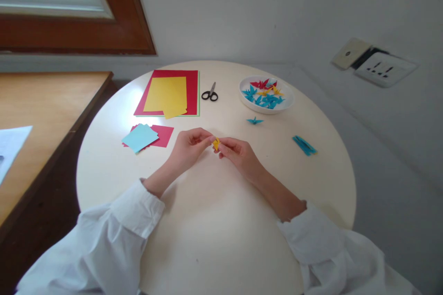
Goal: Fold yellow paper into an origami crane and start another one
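A small folded piece of yellow paper (216, 144) is pinched between my two hands above the middle of the round table. My left hand (190, 146) grips it from the left with thumb and fingertips. From the right, my right hand (241, 154) holds its other side, fingers curled. The fingertips partly cover the paper, so its full shape does not show. A single blue paper crane (255, 120) lies beyond my right hand. Left of my left hand are red paper squares (164, 136) with light blue squares (140, 138) on top.
Behind lie yellow sheets (168, 94) on larger red sheets (194, 92), with black-handled scissors (210, 93) beside them. A white dish (242, 97) at the back right holds several red, yellow and blue cranes. Narrow blue folded strips (304, 145) rest at right. A wooden table (51, 101) stands left.
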Demonstrator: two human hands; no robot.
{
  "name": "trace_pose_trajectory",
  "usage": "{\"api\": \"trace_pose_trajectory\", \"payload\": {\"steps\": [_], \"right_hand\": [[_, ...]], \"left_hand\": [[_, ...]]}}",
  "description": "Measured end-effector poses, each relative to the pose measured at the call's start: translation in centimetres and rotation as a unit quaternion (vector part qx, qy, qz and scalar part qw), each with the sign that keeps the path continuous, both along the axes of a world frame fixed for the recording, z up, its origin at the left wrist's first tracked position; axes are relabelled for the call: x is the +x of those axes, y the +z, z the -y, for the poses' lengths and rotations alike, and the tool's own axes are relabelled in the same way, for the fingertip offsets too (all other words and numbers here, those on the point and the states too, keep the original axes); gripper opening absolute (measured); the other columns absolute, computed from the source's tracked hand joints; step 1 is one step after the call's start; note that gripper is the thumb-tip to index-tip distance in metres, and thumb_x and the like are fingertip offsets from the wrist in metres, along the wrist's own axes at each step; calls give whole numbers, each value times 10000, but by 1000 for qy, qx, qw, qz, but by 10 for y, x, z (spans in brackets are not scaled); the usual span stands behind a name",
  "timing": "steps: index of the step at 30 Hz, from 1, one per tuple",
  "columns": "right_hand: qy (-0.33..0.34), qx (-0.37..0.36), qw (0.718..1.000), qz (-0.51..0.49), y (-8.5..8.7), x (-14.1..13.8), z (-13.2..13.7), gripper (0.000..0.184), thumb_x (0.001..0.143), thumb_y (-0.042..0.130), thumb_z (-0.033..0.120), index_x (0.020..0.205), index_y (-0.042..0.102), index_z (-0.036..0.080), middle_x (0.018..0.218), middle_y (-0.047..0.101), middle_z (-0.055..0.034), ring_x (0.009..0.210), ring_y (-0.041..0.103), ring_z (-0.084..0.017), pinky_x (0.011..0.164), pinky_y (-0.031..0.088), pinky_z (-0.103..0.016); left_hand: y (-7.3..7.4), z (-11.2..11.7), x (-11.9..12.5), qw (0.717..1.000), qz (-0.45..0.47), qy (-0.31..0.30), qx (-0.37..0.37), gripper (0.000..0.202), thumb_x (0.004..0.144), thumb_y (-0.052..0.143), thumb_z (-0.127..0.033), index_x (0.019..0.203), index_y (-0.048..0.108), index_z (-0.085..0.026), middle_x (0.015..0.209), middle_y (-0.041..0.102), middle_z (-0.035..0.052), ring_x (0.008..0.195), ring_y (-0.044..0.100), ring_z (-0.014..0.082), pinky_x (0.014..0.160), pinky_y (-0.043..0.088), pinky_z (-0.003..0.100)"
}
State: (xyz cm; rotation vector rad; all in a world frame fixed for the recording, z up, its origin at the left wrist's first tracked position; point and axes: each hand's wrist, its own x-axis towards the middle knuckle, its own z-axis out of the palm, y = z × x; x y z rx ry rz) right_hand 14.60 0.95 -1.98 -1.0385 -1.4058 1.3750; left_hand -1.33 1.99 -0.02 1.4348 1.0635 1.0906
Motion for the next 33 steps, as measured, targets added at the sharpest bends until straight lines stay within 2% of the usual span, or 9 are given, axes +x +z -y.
{"api": "trace_pose_trajectory", "payload": {"steps": [10, 20, 24, 33], "right_hand": [[-11, -31, 999, -17, 2, -2, 1, 195, 647, 680, 262, 822, 696, 177, 749, 670, -4, 684, 573, -121, 644, 461, -279], [-2, -22, 1000, 0, -1, -1, 0, 157, 668, 663, 284, 772, 687, 169, 686, 637, 6, 618, 533, -104, 623, 436, -268], [5, -16, 1000, 4, 0, 0, 0, 109, 676, 647, 278, 679, 652, 169, 618, 592, 23, 588, 509, -96, 626, 426, -266], [17, -10, 1000, 15, 2, 0, 0, 138, 682, 632, 281, 604, 605, 171, 575, 562, 29, 575, 491, -95, 622, 406, -265]], "left_hand": [[0, 2, 3, 999, 14, 43, -15, 195, 692, 665, -329, 639, 635, -144, 608, 641, 15, 582, 575, 121, 542, 427, 237], [0, 2, 5, 997, 58, 38, -44, 183, 691, 674, -311, 640, 641, -139, 596, 640, 14, 586, 596, 130, 580, 460, 256], [-3, 2, 4, 994, 82, 37, -55, 169, 695, 679, -297, 658, 653, -134, 637, 657, 24, 626, 609, 134, 612, 478, 261], [-3, 1, 5, 993, 89, 48, -59, 160, 686, 678, -282, 656, 652, -127, 614, 649, 22, 614, 601, 127, 614, 479, 258]]}}
